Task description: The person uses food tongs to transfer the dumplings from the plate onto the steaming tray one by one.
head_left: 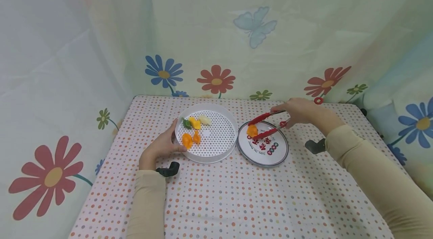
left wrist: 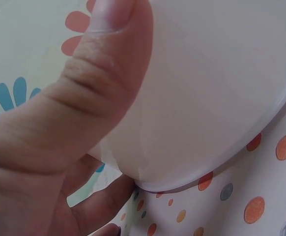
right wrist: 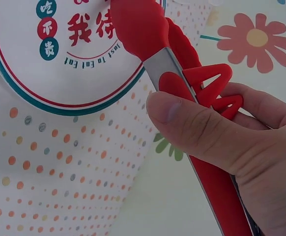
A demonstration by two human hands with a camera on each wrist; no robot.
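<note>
My left hand (head_left: 163, 144) holds the left side of a round white sieve tray (head_left: 218, 158), the thumb along its wall (left wrist: 207, 98). On the perforated bottom lie several small pieces: orange ones (head_left: 187, 140), a yellow one (head_left: 195, 123), a dark green one (head_left: 186, 123) and a pale one (head_left: 204, 120). My right hand (head_left: 297, 111) grips red kitchen tongs (head_left: 267, 133), its thumb pressing one arm in the right wrist view. The parted tong tips stand around a loose orange piece (head_left: 252, 130) on a white plate (head_left: 250, 154); whether they touch it I cannot tell.
The plate, printed with red characters and a dark rim, sits just right of the tray. Both stand on a table with a dotted cloth (head_left: 216, 201). A flowered curtain (head_left: 196, 36) hangs behind and at the sides.
</note>
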